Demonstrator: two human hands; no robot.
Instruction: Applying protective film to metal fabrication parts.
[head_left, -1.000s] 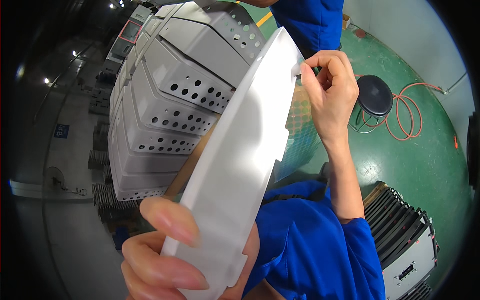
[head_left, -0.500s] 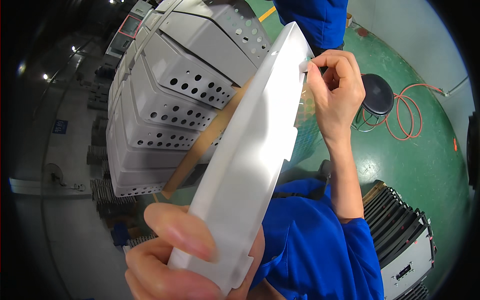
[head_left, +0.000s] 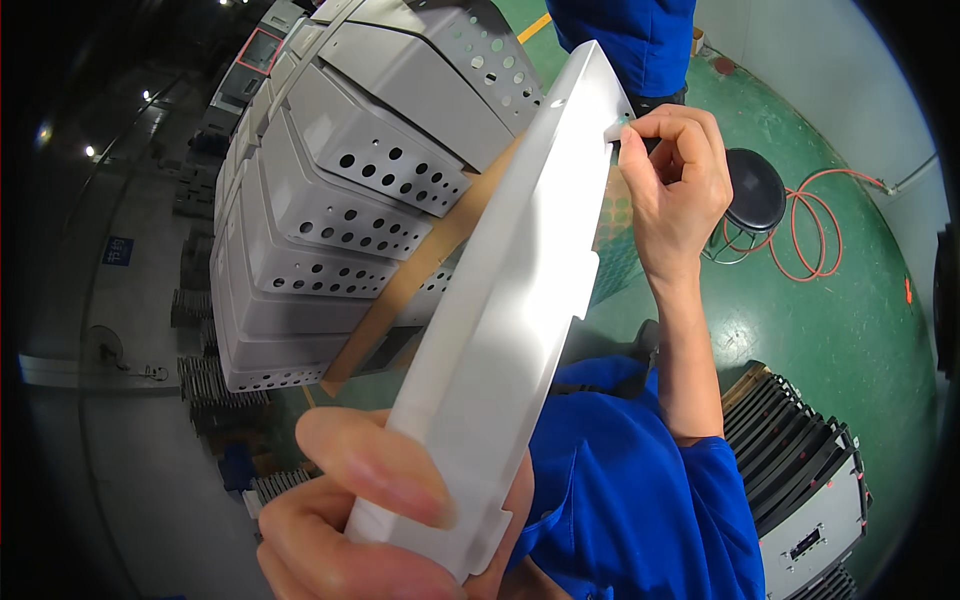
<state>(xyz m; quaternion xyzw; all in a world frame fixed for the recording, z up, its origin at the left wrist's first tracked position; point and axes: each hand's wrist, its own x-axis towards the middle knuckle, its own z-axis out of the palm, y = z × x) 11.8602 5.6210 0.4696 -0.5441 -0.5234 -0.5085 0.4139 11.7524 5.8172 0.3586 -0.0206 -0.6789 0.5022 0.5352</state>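
A long white bent panel [head_left: 490,330] with small tabs along its right edge slants up and away across the middle of the view. My left hand [head_left: 365,490] is wrapped round its near end, thumb on top, with some fingers hidden underneath. At the far end my right hand [head_left: 680,175] is in a pinch, thumb and forefinger against a small tab on the panel's edge. A tiny greenish spot shows at those fingertips, too small to name. Partly behind the panel is a sheet with rows of round dots [head_left: 617,215].
Stacked grey housings with round holes [head_left: 340,230] stand to the left, a brown strip [head_left: 400,285] beside them. A person in blue [head_left: 625,40] stands beyond the panel. At right are a black stool [head_left: 755,190], an orange hose [head_left: 825,235] and stacked dark-edged panels [head_left: 800,470].
The panel and both hands have shifted very slightly to the right. Both hands keep the same hold.
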